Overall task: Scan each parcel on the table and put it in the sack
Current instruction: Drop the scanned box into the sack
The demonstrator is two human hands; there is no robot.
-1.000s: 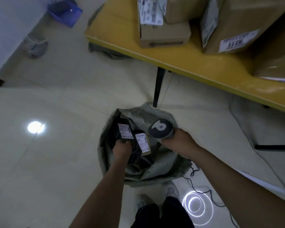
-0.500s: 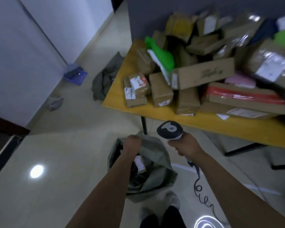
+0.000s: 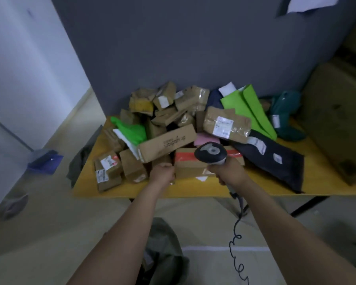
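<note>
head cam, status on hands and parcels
Left hand on small brown box, grip unclear. Right hand holds scanner. Long box overhangs it; sack on floor.

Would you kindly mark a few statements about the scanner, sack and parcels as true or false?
1. A heap of parcels lies on the yellow table. True.
2. The right hand holds the scanner. True.
3. The sack sits on the table. False: it lies on the floor in front of the table.
4. The scanner is cordless. False: a coiled cable hangs from it.
5. The left hand is inside the sack. False: it is at the parcels near the table's front edge.
</note>
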